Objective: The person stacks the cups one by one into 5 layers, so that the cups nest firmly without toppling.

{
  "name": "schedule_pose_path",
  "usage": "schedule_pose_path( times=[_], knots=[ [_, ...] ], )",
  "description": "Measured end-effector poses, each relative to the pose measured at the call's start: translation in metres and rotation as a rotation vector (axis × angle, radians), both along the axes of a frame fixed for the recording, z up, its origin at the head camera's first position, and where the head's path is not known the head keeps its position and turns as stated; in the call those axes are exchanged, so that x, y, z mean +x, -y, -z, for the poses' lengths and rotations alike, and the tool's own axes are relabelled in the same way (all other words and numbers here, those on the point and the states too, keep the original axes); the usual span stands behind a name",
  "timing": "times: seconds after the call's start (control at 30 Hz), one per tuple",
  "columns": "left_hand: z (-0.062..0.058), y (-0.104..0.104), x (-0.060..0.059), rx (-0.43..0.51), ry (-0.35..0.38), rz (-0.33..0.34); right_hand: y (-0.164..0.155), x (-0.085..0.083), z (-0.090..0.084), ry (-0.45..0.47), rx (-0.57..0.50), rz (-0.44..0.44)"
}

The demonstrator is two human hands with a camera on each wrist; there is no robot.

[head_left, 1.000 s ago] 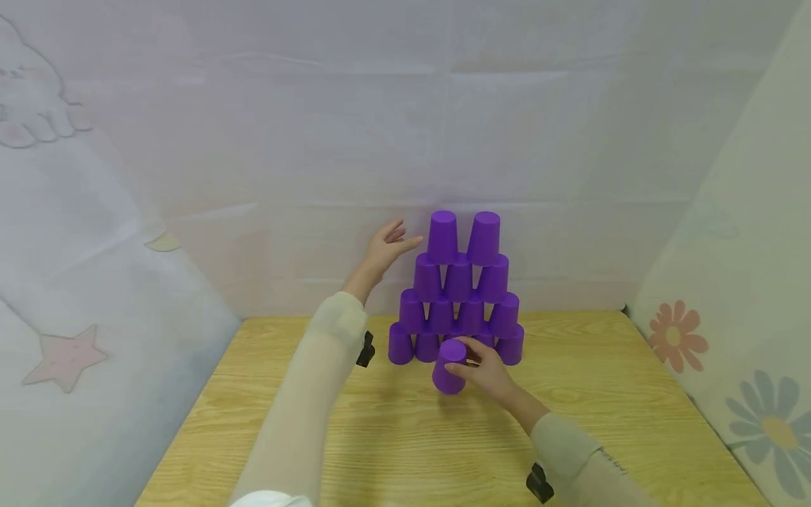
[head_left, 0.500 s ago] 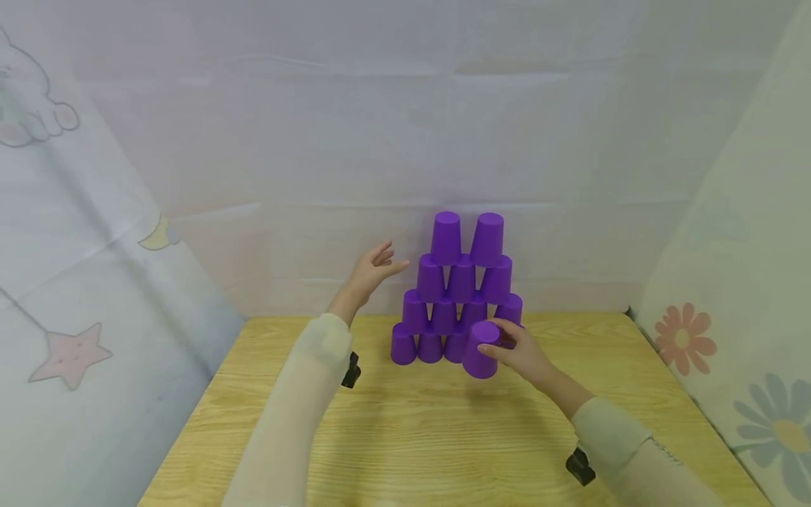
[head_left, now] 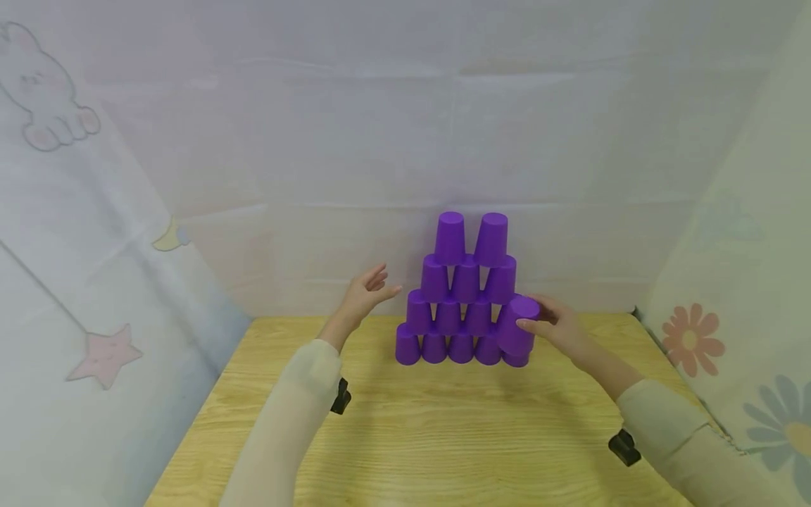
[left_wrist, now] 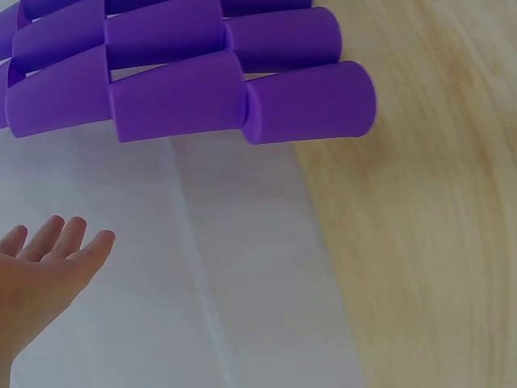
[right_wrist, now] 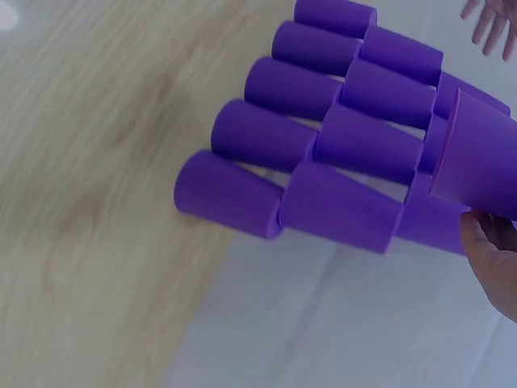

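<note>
A pyramid of upside-down purple cups (head_left: 465, 289) stands at the back of the wooden table (head_left: 443, 436), two cups on top. My right hand (head_left: 550, 325) grips one more purple cup (head_left: 518, 327), bottom up and tilted, against the pyramid's right side at second-row height. In the right wrist view the held cup (right_wrist: 485, 166) lies over the stacked cups (right_wrist: 323, 153), with my fingers (right_wrist: 493, 259) under it. My left hand (head_left: 369, 290) hovers open just left of the pyramid, touching nothing; its straight fingers (left_wrist: 48, 259) show below the cups (left_wrist: 186, 73).
Pale printed fabric walls (head_left: 405, 141) close in the table at the back and on both sides, right behind the pyramid. Bare wood lies in front of the cups. Black clips sit at my left sleeve (head_left: 341, 396) and right sleeve (head_left: 624, 447).
My right hand has carried the cup from the table in front of the pyramid up and right to its right side. My left hand has dropped from top-row height to mid height.
</note>
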State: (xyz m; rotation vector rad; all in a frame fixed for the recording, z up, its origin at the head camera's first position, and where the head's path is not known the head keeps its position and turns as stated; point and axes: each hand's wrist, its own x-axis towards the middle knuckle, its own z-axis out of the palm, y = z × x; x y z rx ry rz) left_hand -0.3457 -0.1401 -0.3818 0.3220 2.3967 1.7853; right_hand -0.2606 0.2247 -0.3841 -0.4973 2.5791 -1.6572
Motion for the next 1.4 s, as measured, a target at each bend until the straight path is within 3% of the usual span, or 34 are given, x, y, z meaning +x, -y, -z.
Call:
schedule_pose_path(
  times=[0.2,0.27,0.63,0.8,1.0,1.1,1.4],
  knots=[
    [0.016,0.005,0.012,0.019,0.032,-0.013,-0.015,-0.003,-0.025,-0.027,0.079,0.057],
    [0.027,0.006,0.011,0.01,0.026,-0.023,-0.019,-0.005,-0.033,-0.029,0.106,0.079],
    [0.043,0.004,0.026,0.012,0.024,-0.005,-0.033,-0.019,-0.071,-0.069,0.109,0.147],
    [0.044,0.006,0.033,0.031,0.046,-0.006,-0.037,-0.028,-0.085,-0.086,0.114,0.196],
    [0.032,0.006,0.05,0.019,0.068,0.021,-0.037,-0.038,-0.106,-0.1,0.078,0.247],
    [0.032,0.007,0.056,0.015,0.056,0.019,-0.034,-0.043,-0.116,-0.105,0.058,0.253],
    [0.066,0.009,0.052,0.026,0.003,-0.047,-0.017,-0.063,-0.14,-0.137,0.005,0.276]
  ],
)
